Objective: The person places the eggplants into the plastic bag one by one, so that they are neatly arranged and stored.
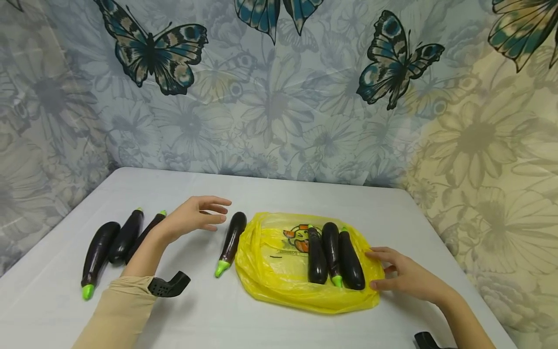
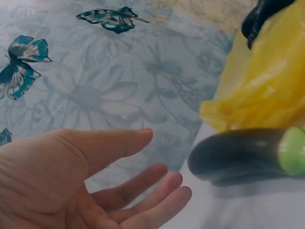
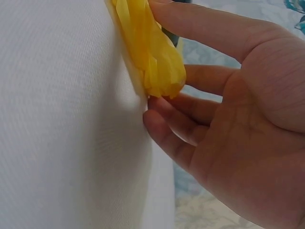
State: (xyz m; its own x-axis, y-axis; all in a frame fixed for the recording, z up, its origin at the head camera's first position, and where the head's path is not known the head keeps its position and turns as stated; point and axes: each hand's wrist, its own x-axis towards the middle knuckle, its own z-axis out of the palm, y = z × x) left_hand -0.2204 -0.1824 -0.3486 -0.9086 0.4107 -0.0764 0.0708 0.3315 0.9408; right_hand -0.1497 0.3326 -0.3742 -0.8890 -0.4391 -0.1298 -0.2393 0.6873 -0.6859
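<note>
My left hand (image 1: 189, 218) is above the table, fingers loosely extended and nothing in them. Just right of it lies a single eggplant (image 1: 231, 242), dark purple with a green stem end pointing towards me; the left wrist view shows this eggplant (image 2: 238, 152) beyond my fingertips. An open yellow plastic bag (image 1: 270, 286) lies flat in the middle, with three eggplants (image 1: 331, 252) side by side on its right part. My right hand (image 1: 403, 274) touches the bag's right edge with relaxed, spread fingers. In the right wrist view, thumb and fingers lie around the bunched bag edge (image 3: 162, 71).
Three more eggplants (image 1: 98, 257) lie at the left of the white table (image 1: 305, 194), one partly behind my left forearm. A patterned cloth with butterflies (image 1: 279, 121) hangs behind the table. Black wrist devices (image 1: 170, 285) sit on both wrists.
</note>
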